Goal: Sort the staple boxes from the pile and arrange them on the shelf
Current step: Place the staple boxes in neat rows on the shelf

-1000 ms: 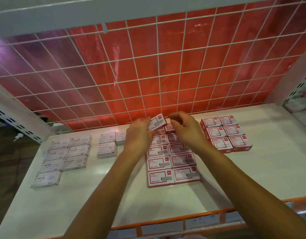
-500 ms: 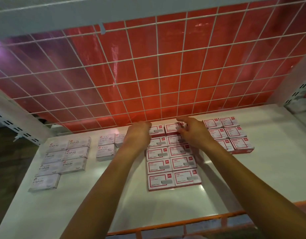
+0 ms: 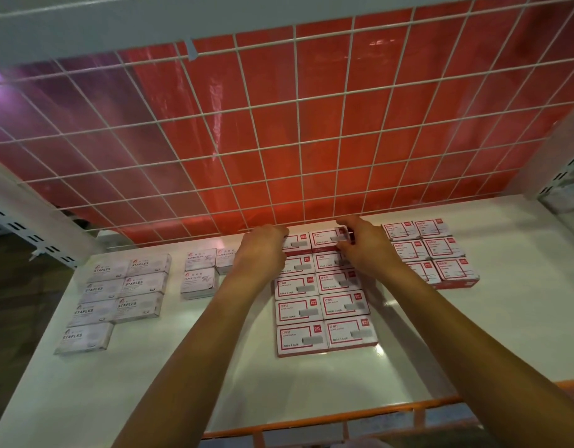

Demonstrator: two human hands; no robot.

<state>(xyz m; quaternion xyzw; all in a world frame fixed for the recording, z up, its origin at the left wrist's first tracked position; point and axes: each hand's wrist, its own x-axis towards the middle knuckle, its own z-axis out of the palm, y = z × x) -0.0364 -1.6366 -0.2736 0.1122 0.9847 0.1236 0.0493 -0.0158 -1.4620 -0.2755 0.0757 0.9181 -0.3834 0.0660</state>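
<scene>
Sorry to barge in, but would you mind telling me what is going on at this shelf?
A person is lining up small boxes on a white shelf. Both hands are at the far row of the middle red-and-white boxes: the right hand pinches the back-right box, the left hand covers the back-left box, grip hidden. Grey STAPLES boxes and paper clip boxes sit left, a second red-and-white group right.

a: what's at the back?
b: a white wire grid (image 3: pixel 297 108), with a glossy red sheet (image 3: pixel 324 134) behind it, tinted purple at the left.
a: and around it?
b: a white shelf (image 3: pixel 182 383) with an orange rail (image 3: pixel 344 415) in front, a slotted upright (image 3: pixel 27 221) and dark floor (image 3: pixel 17 302) at the left.
</scene>
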